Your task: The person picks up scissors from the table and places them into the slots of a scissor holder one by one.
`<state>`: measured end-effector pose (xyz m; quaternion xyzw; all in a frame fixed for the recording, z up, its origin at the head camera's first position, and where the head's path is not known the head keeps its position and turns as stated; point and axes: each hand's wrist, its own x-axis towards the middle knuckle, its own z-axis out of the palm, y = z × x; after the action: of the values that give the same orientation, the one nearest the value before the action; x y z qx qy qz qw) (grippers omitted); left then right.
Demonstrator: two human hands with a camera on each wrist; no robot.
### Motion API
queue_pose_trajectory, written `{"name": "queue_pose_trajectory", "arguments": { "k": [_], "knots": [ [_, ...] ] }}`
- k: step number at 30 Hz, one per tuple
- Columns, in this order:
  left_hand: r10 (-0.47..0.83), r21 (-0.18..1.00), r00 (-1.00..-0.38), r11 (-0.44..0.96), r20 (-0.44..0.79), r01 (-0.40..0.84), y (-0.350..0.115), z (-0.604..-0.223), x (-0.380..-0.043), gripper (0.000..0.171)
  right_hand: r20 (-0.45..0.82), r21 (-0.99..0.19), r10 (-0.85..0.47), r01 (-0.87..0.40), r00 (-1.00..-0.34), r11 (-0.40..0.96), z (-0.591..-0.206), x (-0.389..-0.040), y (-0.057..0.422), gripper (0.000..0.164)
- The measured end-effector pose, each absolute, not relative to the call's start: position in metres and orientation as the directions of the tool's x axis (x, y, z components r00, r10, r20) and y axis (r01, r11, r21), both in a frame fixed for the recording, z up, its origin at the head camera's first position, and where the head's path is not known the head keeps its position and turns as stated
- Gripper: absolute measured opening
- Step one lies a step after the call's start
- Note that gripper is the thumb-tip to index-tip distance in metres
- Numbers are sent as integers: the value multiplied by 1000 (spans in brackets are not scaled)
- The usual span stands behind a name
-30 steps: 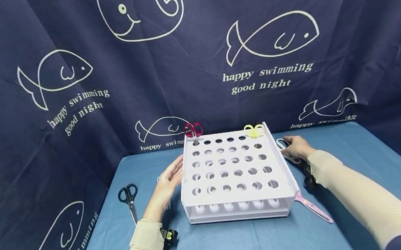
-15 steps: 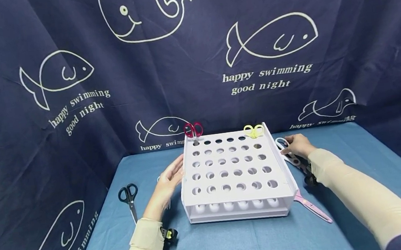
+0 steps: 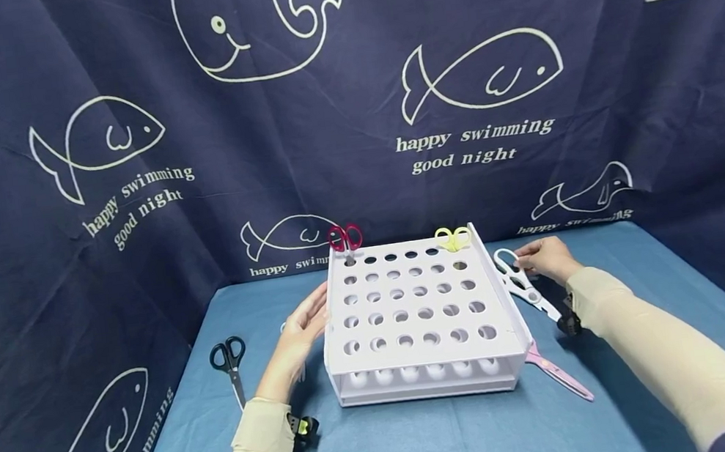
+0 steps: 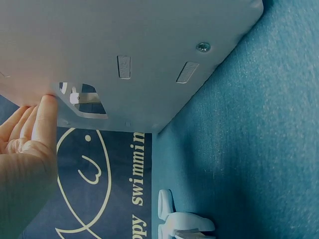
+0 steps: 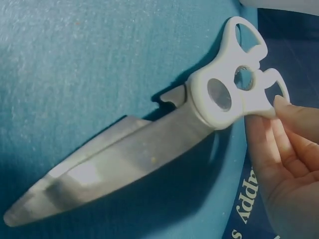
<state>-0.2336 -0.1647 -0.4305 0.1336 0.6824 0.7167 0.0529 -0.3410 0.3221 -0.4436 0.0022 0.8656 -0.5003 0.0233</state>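
Pink scissors [image 3: 559, 375] lie on the bench [image 3: 418, 441] beside the white rack [image 3: 429, 355]. The left hand [image 3: 299, 330] touches the rack's left wall, fingers straight. Right of the rack, the right hand [image 3: 548, 259] pinches 1 handle of the white scissors [image 5: 222, 99]. The far row holds red scissors [image 3: 338, 249].

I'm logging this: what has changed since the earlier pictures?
The right hand has shifted slightly rightward from the white holed rack; the white kitchen scissors it pinches now show more blade. Unchanged: left hand against the rack, red scissors and yellow scissors in it; black scissors and pink scissors.
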Motion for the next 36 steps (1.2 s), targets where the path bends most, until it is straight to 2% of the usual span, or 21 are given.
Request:
{"name": "queue_pose_trajectory", "arguments": {
  "k": [10, 16, 21, 22, 23, 26, 28, 30, 33, 36],
  "knots": [
    [248, 996, -965, -54, 84, 73, -164, -428, -231, 57, -56, -863, 7, 52, -998, 503, -430, -336, 327, 38],
    [236, 997, -968, -39, 80, 73, -163, -428, -230, 57, 4, -883, 1, -3, -1000, 469, -422, -332, 333, 37],
    [231, 997, -970, -34, 79, 73, -163, -428, -230, 57, 66, -927, -3, -62, -998, 369, -414, -329, 336, 37],
    [232, 997, -969, -33, 79, 73, -163, -428, -231, 57, 79, -949, -27, -84, -996, 304, -424, -340, 345, 35],
    [234, 997, -969, -31, 78, 73, -164, -428, -231, 57, 93, -971, -51, -102, -994, 218, -433, -350, 353, 32],
    [236, 997, -969, -21, 76, 73, -164, -427, -231, 57, 136, -983, -50, -141, -989, 119, -432, -352, 357, 19],
    [235, 997, -969, -17, 76, 74, -164, -427, -231, 57, 169, -983, -45, -172, -985, 64, -431, -354, 359, 15],
    [234, 997, -970, -15, 73, 71, -164, -427, -231, 56, 180, -977, 13, -178, -984, 117, -417, -342, 349, 17],
    [234, 998, -970, -14, 69, 68, -164, -428, -231, 56, 188, -980, 44, -185, -981, 76, -431, -360, 362, 27],
    [238, 998, -969, -13, 69, 67, -164, -428, -231, 56, 214, -977, 46, -215, -976, -7, -432, -367, 369, 29]
  ]
}}
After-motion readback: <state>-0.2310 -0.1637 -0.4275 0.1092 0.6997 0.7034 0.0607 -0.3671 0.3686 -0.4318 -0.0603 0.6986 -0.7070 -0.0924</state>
